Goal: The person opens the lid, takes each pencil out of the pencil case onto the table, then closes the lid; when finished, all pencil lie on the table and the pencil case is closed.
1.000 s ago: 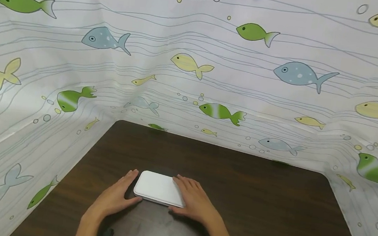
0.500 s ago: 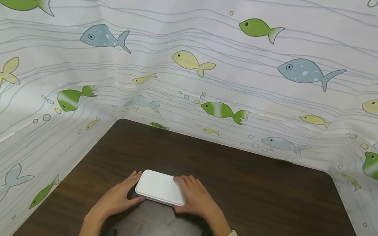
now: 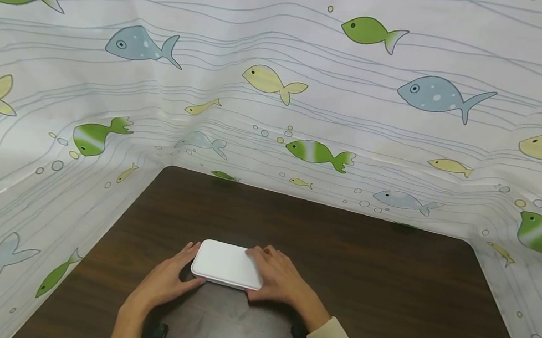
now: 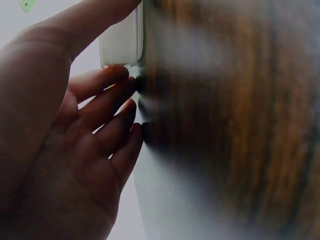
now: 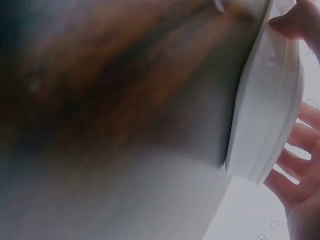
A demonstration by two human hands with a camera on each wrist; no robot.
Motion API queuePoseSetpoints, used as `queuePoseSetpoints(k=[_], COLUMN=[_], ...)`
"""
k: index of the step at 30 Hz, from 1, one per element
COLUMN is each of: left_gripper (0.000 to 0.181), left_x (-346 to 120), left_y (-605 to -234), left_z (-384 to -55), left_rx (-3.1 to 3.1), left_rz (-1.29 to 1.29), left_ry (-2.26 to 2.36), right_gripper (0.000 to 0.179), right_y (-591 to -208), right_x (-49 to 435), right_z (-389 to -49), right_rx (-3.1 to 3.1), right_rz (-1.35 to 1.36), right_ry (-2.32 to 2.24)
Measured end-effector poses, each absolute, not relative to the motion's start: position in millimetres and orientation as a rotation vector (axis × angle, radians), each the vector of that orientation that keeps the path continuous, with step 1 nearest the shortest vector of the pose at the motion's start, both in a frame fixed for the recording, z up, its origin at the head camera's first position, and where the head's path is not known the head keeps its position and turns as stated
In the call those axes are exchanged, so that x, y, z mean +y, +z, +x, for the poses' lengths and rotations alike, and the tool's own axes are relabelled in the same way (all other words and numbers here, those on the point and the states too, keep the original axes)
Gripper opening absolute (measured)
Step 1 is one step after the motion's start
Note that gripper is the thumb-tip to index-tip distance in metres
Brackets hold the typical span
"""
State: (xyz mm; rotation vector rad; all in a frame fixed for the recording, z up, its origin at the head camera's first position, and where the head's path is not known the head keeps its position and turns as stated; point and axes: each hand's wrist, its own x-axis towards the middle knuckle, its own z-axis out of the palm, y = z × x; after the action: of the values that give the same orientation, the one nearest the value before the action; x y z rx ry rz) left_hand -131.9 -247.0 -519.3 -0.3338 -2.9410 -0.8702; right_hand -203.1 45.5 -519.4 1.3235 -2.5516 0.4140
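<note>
A white rectangular box (image 3: 225, 264) with rounded corners lies flat on the dark wooden table. At its left end is my left hand (image 3: 162, 282), thumb by the near corner and fingers extended along the short side. In the left wrist view those fingers are only lightly bent, and one fingertip touches the box's end (image 4: 120, 45). My right hand (image 3: 281, 279) grips the right end, with fingertips bent over the top and the thumb at the near side. The right wrist view shows a seam along the box's side (image 5: 267, 105) and the thumb (image 5: 295, 21) pressed on it.
The brown table (image 3: 387, 294) extends widely to the right and behind the box. A white sheet (image 3: 358, 112) printed with fish hangs round its back and sides. A grey, shiny patch (image 3: 228, 326) shows on the near side of the table.
The right fingers have bent more over the top of the box. My left fingers have come closer to its left end. The head view has shifted slightly.
</note>
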Motion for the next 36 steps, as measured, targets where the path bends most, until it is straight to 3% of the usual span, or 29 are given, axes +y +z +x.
queuePoseSetpoints(k=[36], left_gripper=[0.088], left_x=[-246], left_y=[-516], left_z=[-130], left_rx=[-2.936], left_rz=[-0.307], left_ry=[-0.932], right_gripper=[0.075], right_y=[-497], right_x=[59], right_z=[-205], right_rx=[-2.733], right_rz=[1.436], right_ry=[0.631])
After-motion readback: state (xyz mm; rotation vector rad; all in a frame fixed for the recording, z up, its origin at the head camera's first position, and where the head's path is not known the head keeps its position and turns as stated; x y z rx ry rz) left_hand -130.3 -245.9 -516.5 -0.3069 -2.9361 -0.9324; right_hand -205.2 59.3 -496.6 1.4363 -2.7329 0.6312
